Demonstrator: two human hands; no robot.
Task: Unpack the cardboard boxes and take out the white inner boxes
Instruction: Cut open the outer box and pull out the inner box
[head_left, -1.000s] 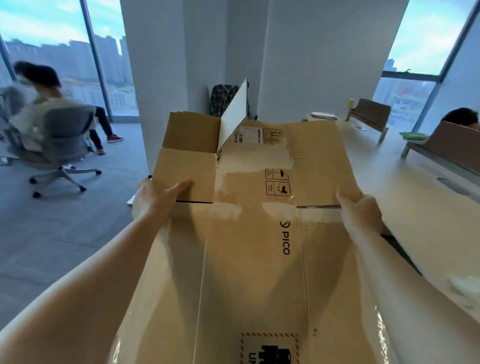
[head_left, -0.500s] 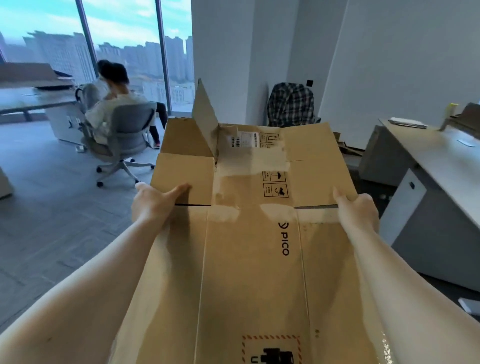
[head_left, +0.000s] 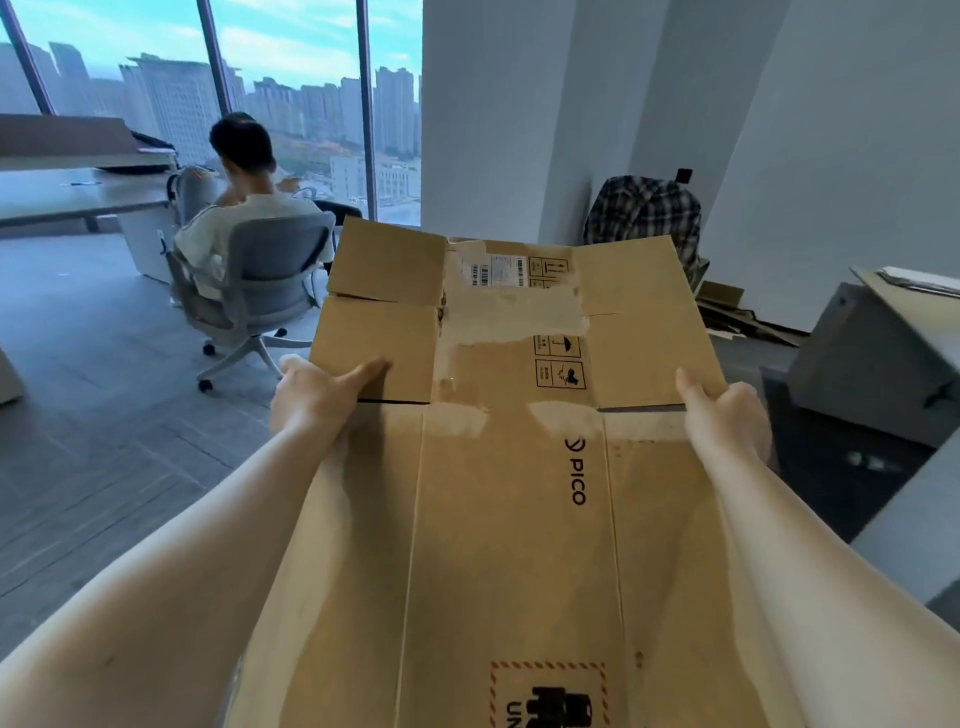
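I hold the flattened carton (head_left: 514, 467) out in front of me, left hand (head_left: 317, 397) on its left edge, right hand (head_left: 722, 415) on its right edge. Beyond its left side a person (head_left: 244, 208) sits in a chair (head_left: 260, 291), facing a desk (head_left: 78, 195) by the windows (head_left: 208, 78). Behind the carton's far right corner a shirt (head_left: 644, 218) hangs near the wall, with cardboard scraps (head_left: 737, 317) on the floor below it. A cabinet (head_left: 872, 364) stands to my right.
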